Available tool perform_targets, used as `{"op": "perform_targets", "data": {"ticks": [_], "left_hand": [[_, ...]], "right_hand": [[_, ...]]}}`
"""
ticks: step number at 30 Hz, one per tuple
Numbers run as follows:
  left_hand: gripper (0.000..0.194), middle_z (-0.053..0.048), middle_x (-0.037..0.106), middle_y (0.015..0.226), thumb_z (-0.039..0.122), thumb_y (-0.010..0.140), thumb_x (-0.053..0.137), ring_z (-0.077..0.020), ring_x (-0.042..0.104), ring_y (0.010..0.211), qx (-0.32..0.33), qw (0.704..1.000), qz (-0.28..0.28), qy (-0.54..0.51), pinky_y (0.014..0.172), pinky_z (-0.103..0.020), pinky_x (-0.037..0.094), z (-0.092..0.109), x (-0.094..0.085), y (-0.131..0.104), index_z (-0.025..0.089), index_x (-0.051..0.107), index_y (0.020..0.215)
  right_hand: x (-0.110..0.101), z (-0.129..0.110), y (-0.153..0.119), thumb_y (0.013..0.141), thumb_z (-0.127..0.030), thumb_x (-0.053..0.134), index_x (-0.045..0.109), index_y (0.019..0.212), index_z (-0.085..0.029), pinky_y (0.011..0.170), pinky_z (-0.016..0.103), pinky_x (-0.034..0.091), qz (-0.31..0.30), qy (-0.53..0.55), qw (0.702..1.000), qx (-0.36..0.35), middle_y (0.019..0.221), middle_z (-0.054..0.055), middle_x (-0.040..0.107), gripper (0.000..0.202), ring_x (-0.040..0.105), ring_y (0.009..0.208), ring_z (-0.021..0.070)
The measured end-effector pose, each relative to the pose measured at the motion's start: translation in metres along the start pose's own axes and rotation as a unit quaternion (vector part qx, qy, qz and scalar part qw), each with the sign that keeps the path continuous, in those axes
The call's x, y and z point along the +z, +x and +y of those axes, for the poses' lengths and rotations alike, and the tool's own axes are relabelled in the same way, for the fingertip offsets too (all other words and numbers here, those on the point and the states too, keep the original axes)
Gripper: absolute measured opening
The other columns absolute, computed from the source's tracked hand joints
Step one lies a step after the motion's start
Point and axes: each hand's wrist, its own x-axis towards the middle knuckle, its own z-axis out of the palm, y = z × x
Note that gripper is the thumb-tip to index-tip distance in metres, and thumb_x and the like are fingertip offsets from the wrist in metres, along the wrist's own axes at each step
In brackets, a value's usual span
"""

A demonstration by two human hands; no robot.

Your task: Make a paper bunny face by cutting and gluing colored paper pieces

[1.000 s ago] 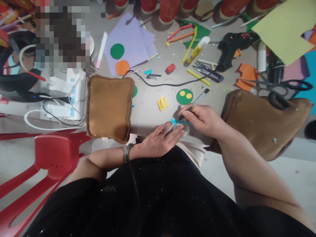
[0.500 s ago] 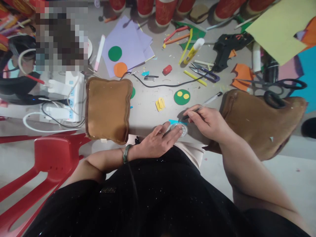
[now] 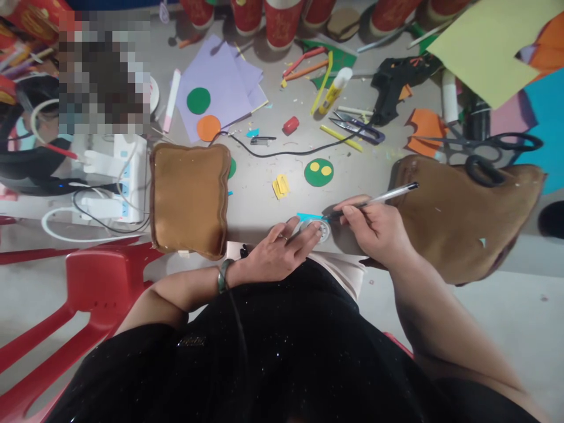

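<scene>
At the table's front edge, my left hand (image 3: 282, 249) lies with fingers stretched out, pressing a small round whitish disc (image 3: 325, 231) flat. A blue paper piece (image 3: 308, 217) shows from under the disc's far side; the rest of it is covered. Wrapped round a pen (image 3: 392, 193), my right hand (image 3: 374, 226) keeps it tilted, its tip at the disc's upper right edge. Beyond the hands lie a green paper circle (image 3: 318, 180) bearing two yellow dots and some small yellow paper pieces (image 3: 281, 187).
Brown cushions (image 3: 189, 200) flank the hands; scissors (image 3: 489, 167) lie on the right one. Further back are a glue gun (image 3: 388, 88), thread snips (image 3: 359, 126), a glue stick (image 3: 335, 91), purple paper (image 3: 207, 76) and red cups (image 3: 282, 26). A power strip (image 3: 134, 176) is left.
My right hand has shifted slightly, bringing the pen tip to the disc's edge and leaning the pen lower. My left hand stays on the disc. The whole view has moved a little.
</scene>
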Motion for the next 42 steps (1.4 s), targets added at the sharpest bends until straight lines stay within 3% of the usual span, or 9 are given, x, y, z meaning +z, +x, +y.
{"op": "perform_targets", "data": {"ticks": [4,15,21,25,27,30,33,37,42], "left_hand": [[0.062,-0.011,0.053,0.171,0.030,0.108,0.053,-0.0320,0.057,0.148,-0.008,0.999,-0.029,-0.026,0.113,-0.042,0.045,0.002,0.004,-0.001,0.016,0.048,0.168],[0.057,-0.011,0.053,0.172,0.033,0.110,0.049,-0.0325,0.058,0.147,-0.012,1.000,-0.004,-0.002,0.112,-0.041,0.047,0.003,0.005,-0.003,0.016,0.052,0.165],[0.060,-0.015,0.049,0.173,0.037,0.111,0.049,-0.0355,0.056,0.148,-0.004,0.999,-0.048,-0.022,0.113,-0.046,0.047,0.001,0.007,-0.001,0.017,0.049,0.168],[0.060,-0.014,0.046,0.176,0.042,0.112,0.046,-0.0360,0.053,0.148,-0.008,0.998,-0.052,-0.044,0.113,-0.047,0.045,-0.002,0.007,-0.001,0.018,0.050,0.167],[0.062,-0.014,0.045,0.176,0.045,0.112,0.046,-0.0363,0.052,0.149,-0.010,0.998,-0.038,-0.059,0.113,-0.048,0.045,-0.004,0.009,-0.002,0.018,0.049,0.167],[0.062,-0.016,0.046,0.175,0.050,0.112,0.047,-0.0387,0.053,0.149,-0.011,0.996,-0.019,-0.082,0.112,-0.051,0.044,-0.005,0.013,-0.006,0.019,0.051,0.165],[0.057,-0.020,0.044,0.176,0.046,0.110,0.051,-0.0405,0.052,0.150,-0.025,0.993,-0.015,-0.117,0.116,-0.055,0.043,-0.008,0.014,-0.008,0.018,0.056,0.159],[0.044,-0.026,0.044,0.174,0.028,0.104,0.053,-0.0353,0.050,0.157,-0.055,0.980,-0.003,-0.191,0.126,-0.056,0.038,-0.013,0.012,-0.010,0.012,0.062,0.144],[0.043,-0.033,0.042,0.172,0.014,0.099,0.045,-0.0304,0.041,0.165,-0.109,0.963,0.035,-0.244,0.129,-0.053,0.036,-0.014,0.018,-0.011,0.006,0.056,0.140]], "right_hand": [[0.000,0.001,-0.004,0.109,-0.047,0.055,0.068,0.074,-0.026,0.066,0.038,0.060,0.006,-0.004,1.000,0.004,0.095,0.008,0.082,0.043,0.075,0.071,0.0223],[0.001,0.003,-0.007,0.107,-0.049,0.058,0.068,0.075,-0.025,0.061,0.037,0.058,0.020,0.007,1.000,0.001,0.089,0.008,0.080,0.041,0.073,0.069,0.0220],[0.009,0.005,-0.017,0.107,-0.055,0.061,0.073,0.093,-0.027,0.047,0.033,0.048,0.144,0.098,0.985,0.020,0.067,0.000,0.068,0.033,0.057,0.048,0.0160],[0.017,0.001,-0.027,0.108,-0.050,0.059,0.072,0.108,-0.029,0.060,0.038,0.058,0.184,0.116,0.975,-0.042,0.092,0.004,0.081,0.025,0.071,0.061,0.0189],[0.022,-0.001,-0.032,0.109,-0.044,0.057,0.072,0.113,-0.029,0.076,0.044,0.062,0.167,0.050,0.982,-0.076,0.103,0.006,0.083,0.022,0.078,0.079,0.0231],[0.030,0.001,-0.036,0.098,-0.047,0.072,0.068,0.112,-0.027,0.089,0.053,0.059,0.140,-0.076,0.976,-0.147,0.111,0.010,0.084,0.025,0.079,0.097,0.0317],[0.038,0.008,-0.037,0.087,-0.053,0.083,0.060,0.109,-0.028,0.089,0.054,0.055,0.131,-0.120,0.971,-0.162,0.120,0.012,0.083,0.041,0.077,0.100,0.0348],[0.045,0.013,-0.034,0.087,-0.058,0.083,0.055,0.107,-0.029,0.091,0.053,0.052,0.133,-0.116,0.971,-0.160,0.124,0.013,0.082,0.045,0.075,0.101,0.0342],[0.057,0.013,-0.037,0.085,-0.067,0.082,0.053,0.108,-0.028,0.086,0.050,0.050,0.119,-0.147,0.965,-0.181,0.120,0.013,0.081,0.054,0.073,0.096,0.0341]]}}
